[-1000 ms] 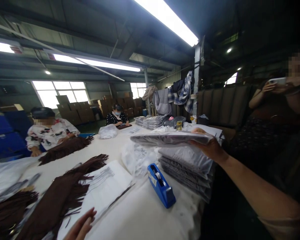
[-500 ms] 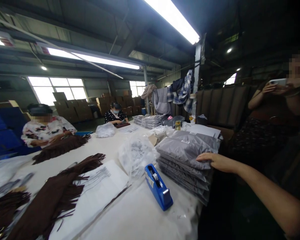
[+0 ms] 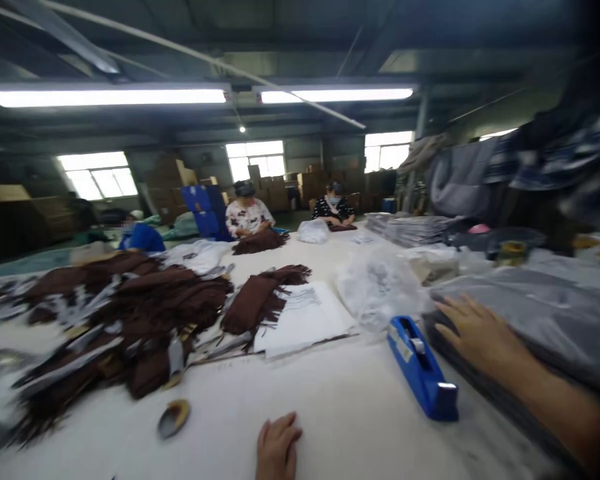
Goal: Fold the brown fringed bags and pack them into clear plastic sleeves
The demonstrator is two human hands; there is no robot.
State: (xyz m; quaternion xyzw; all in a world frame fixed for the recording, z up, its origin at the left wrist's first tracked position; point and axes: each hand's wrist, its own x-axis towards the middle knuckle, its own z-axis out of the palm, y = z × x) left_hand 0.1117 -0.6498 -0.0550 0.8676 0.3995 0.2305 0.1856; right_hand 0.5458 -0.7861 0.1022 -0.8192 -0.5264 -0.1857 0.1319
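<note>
My right hand (image 3: 473,337) lies on the near edge of a stack of grey items in clear plastic bags (image 3: 545,313), its fingers spread and holding nothing. My left hand (image 3: 279,450) is low at the bottom of the view, above or on the white table (image 3: 340,407). Its fingers are slightly bent and partly apart, with nothing seen in them. Between my hands, nearer the right one, stands a blue tape dispenser (image 3: 423,370). A roll of tape (image 3: 173,419) lies to the left of my left hand.
Brown fringed scarves (image 3: 175,300) are heaped on the left. A white printed sheet (image 3: 305,317) and a clear bag of small white pieces (image 3: 377,287) lie mid-table. Two co-workers (image 3: 250,217) sit at the far side. More grey packs (image 3: 415,229) are stacked at the back right.
My view has swung left, bringing the scarf heap, the tape roll and my left hand into sight. My right hand stays on the bagged stack, its fingers now spread flatter. The person with a phone is out of view.
</note>
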